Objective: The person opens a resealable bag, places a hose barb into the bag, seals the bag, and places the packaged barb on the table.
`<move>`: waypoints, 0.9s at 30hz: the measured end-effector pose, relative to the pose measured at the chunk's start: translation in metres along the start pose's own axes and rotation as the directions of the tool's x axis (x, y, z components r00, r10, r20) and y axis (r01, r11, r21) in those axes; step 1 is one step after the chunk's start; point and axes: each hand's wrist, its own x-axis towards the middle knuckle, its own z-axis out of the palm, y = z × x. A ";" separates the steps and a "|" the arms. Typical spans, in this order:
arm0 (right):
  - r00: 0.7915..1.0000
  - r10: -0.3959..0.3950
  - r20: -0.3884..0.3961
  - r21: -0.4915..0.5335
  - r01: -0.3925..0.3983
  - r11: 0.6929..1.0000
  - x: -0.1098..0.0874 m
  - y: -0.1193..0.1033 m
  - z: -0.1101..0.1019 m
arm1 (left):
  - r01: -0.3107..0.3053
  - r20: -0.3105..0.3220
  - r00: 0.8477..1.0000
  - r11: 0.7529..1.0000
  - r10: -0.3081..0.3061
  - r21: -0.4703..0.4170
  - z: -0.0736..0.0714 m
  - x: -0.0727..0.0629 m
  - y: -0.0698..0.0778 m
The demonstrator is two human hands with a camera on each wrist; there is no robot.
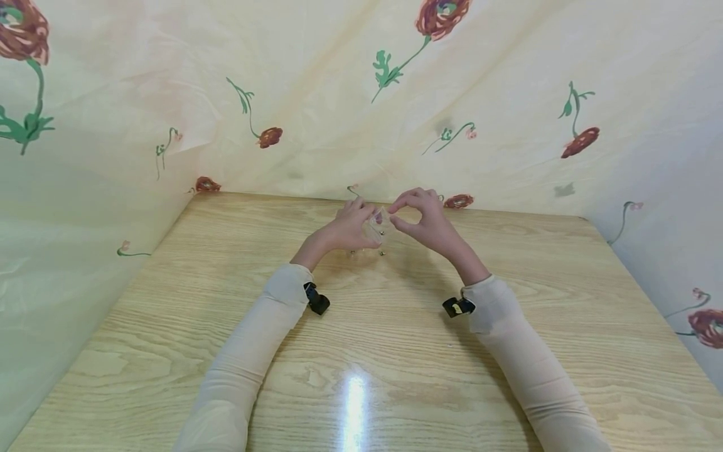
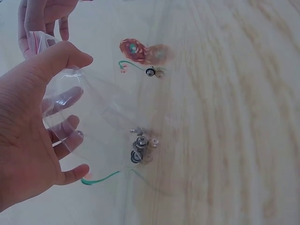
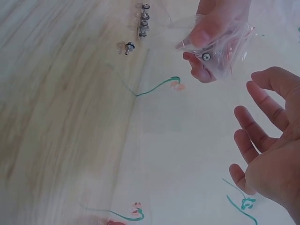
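My left hand (image 1: 353, 226) grips a clear zip bag (image 2: 101, 110) with a red line along its mouth, thumb on one side and fingers behind the film. Several small metal fittings with dark rings (image 2: 139, 149) lie bunched at the bag's lower end. One more metal fitting (image 3: 206, 56) shows against the film near the left fingertips. On the table, a single fitting (image 2: 150, 71) lies apart from the bunch. My right hand (image 1: 426, 220) is beside the bag's mouth, its thumb and index finger curved with a gap between their tips and nothing held.
The wood-grain table (image 1: 361, 326) reaches back to a hanging cream cloth (image 1: 316, 94) with printed red flowers, close behind both hands. Black wrist cameras (image 1: 317, 300) sit at the sleeve cuffs. A bright light reflection lies on the table's near part.
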 end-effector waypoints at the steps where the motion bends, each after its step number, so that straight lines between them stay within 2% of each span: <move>1: 1.000 0.001 -0.001 0.007 -0.001 1.000 0.000 0.000 -0.001 | 0.003 -0.003 1.000 1.000 -0.003 -0.002 0.000 0.000 -0.001; 5: 1.000 0.012 -0.011 0.016 -0.012 1.000 0.000 0.001 -0.005 | -0.001 -0.023 1.000 1.000 0.000 -0.025 0.000 0.001 -0.003; 11: 0.999 0.002 -0.039 0.012 -0.001 1.000 0.000 0.004 -0.008 | -0.037 -0.064 0.997 0.997 0.033 -0.069 0.000 0.002 -0.005; 17: 0.998 -0.008 -0.055 0.006 0.009 1.000 0.000 0.007 -0.009 | -0.041 -0.070 0.997 0.994 0.035 -0.099 0.000 0.004 -0.005; 27: 0.999 0.019 -0.028 -0.008 -0.019 1.000 -0.004 0.009 -0.012 | -0.065 -0.102 0.994 0.985 0.049 -0.159 0.002 0.004 -0.004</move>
